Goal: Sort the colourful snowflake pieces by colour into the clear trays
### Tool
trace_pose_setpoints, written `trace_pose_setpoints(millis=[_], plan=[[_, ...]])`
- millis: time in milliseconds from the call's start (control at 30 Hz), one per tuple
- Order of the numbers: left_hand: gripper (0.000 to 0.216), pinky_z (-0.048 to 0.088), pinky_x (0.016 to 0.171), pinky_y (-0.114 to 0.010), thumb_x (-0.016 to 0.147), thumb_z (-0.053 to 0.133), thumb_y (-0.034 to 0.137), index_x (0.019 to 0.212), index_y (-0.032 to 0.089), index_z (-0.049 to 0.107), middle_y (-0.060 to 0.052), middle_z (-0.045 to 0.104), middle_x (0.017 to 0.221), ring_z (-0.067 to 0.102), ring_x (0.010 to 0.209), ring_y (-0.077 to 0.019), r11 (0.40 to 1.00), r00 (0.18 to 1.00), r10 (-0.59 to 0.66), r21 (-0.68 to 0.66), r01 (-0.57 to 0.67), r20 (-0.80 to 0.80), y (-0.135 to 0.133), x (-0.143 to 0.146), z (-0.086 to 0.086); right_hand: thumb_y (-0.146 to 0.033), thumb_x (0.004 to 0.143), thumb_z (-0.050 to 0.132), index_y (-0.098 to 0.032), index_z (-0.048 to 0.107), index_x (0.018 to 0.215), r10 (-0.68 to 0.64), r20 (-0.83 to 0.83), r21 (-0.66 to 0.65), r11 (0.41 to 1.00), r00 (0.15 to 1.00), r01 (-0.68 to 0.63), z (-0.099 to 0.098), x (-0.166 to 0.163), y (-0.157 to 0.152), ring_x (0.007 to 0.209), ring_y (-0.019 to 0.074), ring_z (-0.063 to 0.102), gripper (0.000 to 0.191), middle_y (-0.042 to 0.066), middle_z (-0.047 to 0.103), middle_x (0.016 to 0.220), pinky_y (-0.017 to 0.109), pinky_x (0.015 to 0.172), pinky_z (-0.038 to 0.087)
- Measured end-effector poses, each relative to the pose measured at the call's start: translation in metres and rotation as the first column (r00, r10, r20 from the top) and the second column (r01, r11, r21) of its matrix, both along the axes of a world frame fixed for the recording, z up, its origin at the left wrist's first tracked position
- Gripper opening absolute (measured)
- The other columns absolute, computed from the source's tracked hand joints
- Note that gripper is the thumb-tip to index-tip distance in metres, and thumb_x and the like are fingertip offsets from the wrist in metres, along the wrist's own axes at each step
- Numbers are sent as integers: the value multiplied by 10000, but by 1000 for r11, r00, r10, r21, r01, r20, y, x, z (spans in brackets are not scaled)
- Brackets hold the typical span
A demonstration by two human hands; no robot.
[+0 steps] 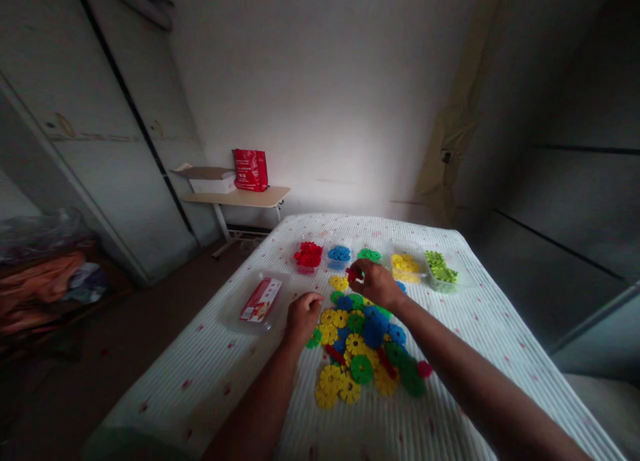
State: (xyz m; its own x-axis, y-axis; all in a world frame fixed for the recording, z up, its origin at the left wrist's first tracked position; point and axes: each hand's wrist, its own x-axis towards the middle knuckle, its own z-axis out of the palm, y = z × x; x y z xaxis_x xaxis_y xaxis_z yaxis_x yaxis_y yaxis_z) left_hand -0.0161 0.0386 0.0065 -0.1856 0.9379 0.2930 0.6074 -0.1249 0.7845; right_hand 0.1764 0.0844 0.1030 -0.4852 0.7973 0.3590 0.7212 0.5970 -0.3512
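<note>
Mid-frame, your right hand [376, 282] pinches a red disc [353, 273] above the mixed pile [361, 354], near the red tray [309, 255]. Your left hand [303, 316] rests curled at the pile's edge; whether it holds anything I cannot tell. Sorting is underway.

Side table [240, 197], well beyond and left of the grips, against the wall: light wooden top on a white frame. Carries an open cardboard box [207, 178] and, just beside it, an upright red bag [250, 169].

Wardrobe [95, 147], far left of the grips: tall, pale doors with a dark vertical seam.

Heap of clothes [50, 281], low on the far left: orange and grey fabric, with clear plastic wrap above it.

Beige curtain [457, 134], beyond and right of the grips, hanging in the corner.

Plain white wall [325, 94] straight ahead.

Brown floor [130, 341] to the left of the bed.
</note>
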Motion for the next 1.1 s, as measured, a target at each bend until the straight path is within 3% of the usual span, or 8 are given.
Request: trace_pose_setpoints(millis=[200,333,467,600,800,933,1000,1100], plan=[[227,465,745,-245,702,474,96,798,168,667,-19,687,814,623,787,-142,1000,999,8,-2,-7,54,0,-1,-3,-202,725,592,-141,570,1074,-80,-84,53,995,993,85,16,-85,73,867,167,582,355,106,610,1038,256,761,435],[241,468,744,-242,701,466,89,812,171,664,-16,686,825,620,791,-139,1000,998,-2,-4,2,70,0,-1,-3,-169,759,544,-138,575,1070,-82,-123,85,992,989,92,17,-89,82,856,153,588,315,102,601,1064,248,779,435],[205,467,749,-245,722,476,125,793,167,664,-24,688,817,618,785,-141,1000,999,-20,9,20,37,-2,0,-2,-158,792,469,-168,628,857,-29,-123,193,980,992,53,9,-40,61,706,126,580,172,56,625,862,220,671,426],[213,464,740,-230,731,465,134,800,171,663,-20,690,810,618,774,-134,1000,1000,-22,-2,22,18,-2,0,0,-216,820,425,-170,607,777,-67,-60,268,960,996,81,-15,42,24,656,137,560,193,51,600,742,225,614,400],[217,462,741,-228,743,454,152,819,180,655,-11,682,807,611,792,-136,999,998,-47,-19,47,-39,-1,3,1,-282,824,379,-176,609,762,-233,-18,88,968,972,234,-69,150,-26,651,146,564,261,58,624,752,241,613,410],[212,452,742,-234,766,450,169,830,190,651,-20,672,855,602,808,-136,991,984,-121,37,127,-132,-11,21,20,-285,818,363,-182,613,790,-365,-6,-43,930,931,364,-84,165,-34,703,157,580,272,51,642,778,248,647,416],[206,446,742,-237,777,458,176,839,204,653,-20,666,870,594,819,-135,968,953,-231,50,245,-195,-20,40,36,-282,819,362,-184,614,791,-381,49,-43,923,923,383,-82,160,-33,713,157,581,272,50,643,793,243,642,403],[154,420,816,-277,760,530,190,834,221,661,-15,662,852,567,862,-158,874,830,-440,48,484,-343,-38,77,61,-274,819,367,-187,618,799,-395,118,-17,917,911,399,-77,153,-31,727,152,582,266,53,646,833,232,632,382]])
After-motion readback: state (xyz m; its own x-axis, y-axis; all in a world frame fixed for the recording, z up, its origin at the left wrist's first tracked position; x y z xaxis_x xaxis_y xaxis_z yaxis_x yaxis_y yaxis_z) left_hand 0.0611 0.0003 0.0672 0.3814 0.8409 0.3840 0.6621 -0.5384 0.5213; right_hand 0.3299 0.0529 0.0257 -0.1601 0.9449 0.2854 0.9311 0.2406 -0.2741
